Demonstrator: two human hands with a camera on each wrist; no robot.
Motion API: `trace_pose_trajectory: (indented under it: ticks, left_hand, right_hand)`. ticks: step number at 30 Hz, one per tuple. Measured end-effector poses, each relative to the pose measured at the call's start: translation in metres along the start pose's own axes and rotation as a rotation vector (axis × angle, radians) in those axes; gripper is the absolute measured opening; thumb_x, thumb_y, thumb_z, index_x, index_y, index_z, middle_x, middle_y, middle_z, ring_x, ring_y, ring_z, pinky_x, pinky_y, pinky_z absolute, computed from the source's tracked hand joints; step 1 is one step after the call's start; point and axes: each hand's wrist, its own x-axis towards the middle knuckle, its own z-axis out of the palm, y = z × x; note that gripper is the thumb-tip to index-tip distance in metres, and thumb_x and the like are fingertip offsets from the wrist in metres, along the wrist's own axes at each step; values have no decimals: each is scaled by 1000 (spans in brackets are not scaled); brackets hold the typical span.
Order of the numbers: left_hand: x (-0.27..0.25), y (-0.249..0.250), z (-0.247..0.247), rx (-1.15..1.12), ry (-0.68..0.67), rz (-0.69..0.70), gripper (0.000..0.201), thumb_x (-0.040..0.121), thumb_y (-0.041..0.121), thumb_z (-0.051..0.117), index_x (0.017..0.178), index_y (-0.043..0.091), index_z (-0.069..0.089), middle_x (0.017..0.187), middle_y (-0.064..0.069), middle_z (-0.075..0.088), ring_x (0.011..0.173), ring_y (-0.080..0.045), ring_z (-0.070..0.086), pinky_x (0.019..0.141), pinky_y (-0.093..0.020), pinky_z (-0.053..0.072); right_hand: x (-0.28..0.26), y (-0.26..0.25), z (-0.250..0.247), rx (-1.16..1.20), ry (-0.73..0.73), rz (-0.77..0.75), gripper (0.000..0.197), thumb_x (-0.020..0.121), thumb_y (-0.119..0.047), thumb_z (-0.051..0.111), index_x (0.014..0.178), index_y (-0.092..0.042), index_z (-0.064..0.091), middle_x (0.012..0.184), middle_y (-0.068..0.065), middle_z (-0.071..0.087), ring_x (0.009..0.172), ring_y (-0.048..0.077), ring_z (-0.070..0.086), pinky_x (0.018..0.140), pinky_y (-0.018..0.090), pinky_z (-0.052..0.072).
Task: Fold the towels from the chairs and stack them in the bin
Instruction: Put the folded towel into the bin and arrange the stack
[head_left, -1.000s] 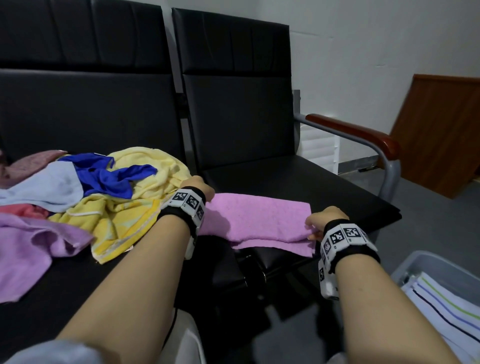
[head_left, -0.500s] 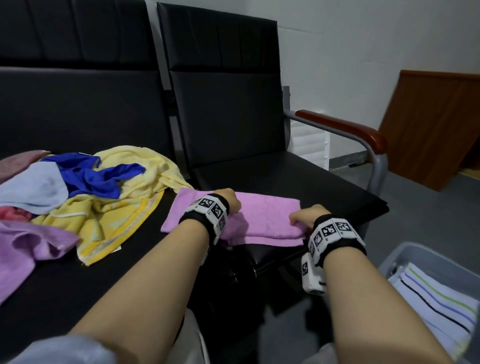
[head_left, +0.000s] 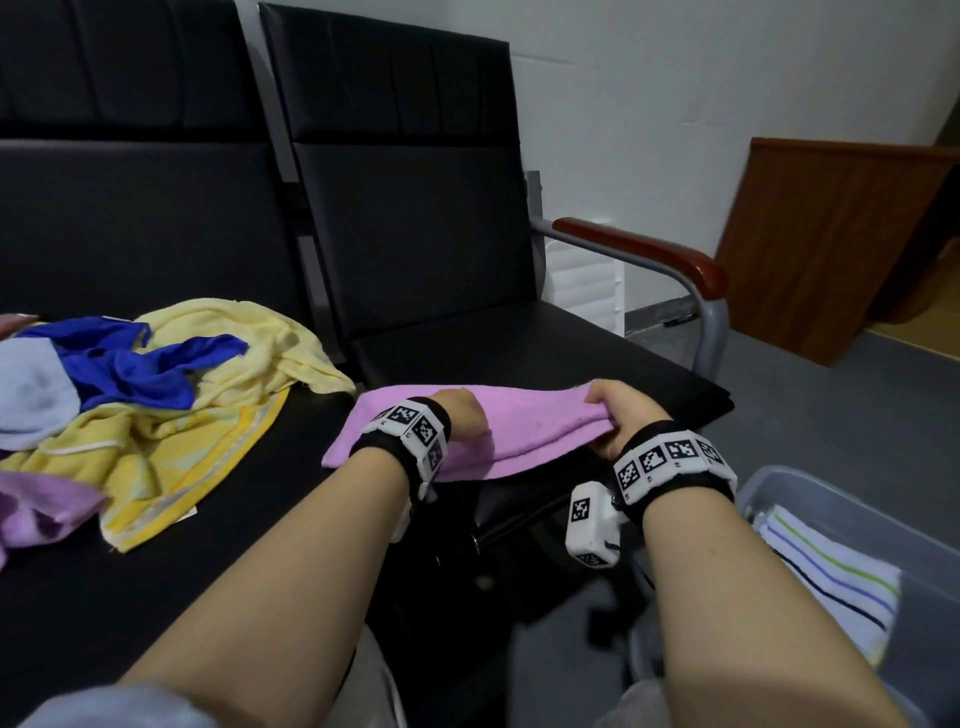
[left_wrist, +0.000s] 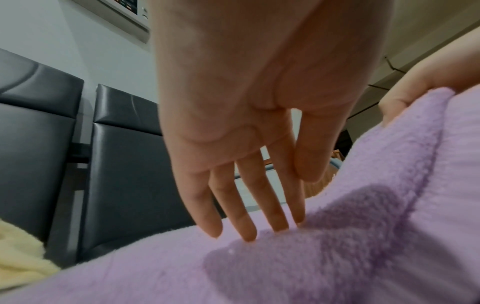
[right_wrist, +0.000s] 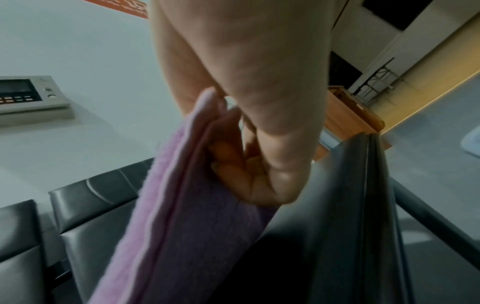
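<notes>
A pink towel (head_left: 524, 426), folded into a long strip, lies across the front of the black chair seat (head_left: 545, 353). My left hand (head_left: 460, 415) rests on its middle with straight fingers (left_wrist: 249, 218) pressing the pink towel (left_wrist: 285, 257) flat. My right hand (head_left: 618, 415) grips the strip's right end and lifts it off the seat; in the right wrist view the fingers (right_wrist: 241, 176) curl round the doubled pink towel (right_wrist: 182, 205). A grey bin (head_left: 852, 525) at the lower right holds a folded white striped towel (head_left: 826, 571).
A heap of unfolded towels covers the left seat: yellow (head_left: 171, 415), blue (head_left: 135, 369), pale blue (head_left: 31, 395) and lilac (head_left: 36, 509). A wooden-topped armrest (head_left: 644, 254) bounds the right chair. A brown wooden panel (head_left: 831, 260) leans at the wall. Grey floor lies beyond.
The pink towel went from a wide sheet to a narrower folded strip. My left hand moved from its left edge onto its middle. My right hand has raised the right end.
</notes>
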Motion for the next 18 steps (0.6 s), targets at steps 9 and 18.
trace_pose_trajectory:
  ticks: [9, 18]
  left_hand:
    - [2, 53, 21, -61, -67, 183, 31, 96, 24, 47, 116, 13, 68, 122, -6, 63, 116, -24, 55, 99, -31, 44]
    - [5, 76, 29, -283, -151, 238, 26, 95, 20, 52, 113, 11, 69, 121, -4, 64, 112, -19, 56, 100, -28, 41]
  right_hand:
    - [-41, -13, -27, 288, 157, -54, 78, 32, -20, 62, 109, -5, 66, 101, 18, 70, 90, 35, 68, 87, 49, 53]
    - [-85, -35, -16, 393, 217, -180, 10, 76, -4, 52, 81, -2, 61, 74, 16, 61, 63, 27, 61, 72, 35, 53]
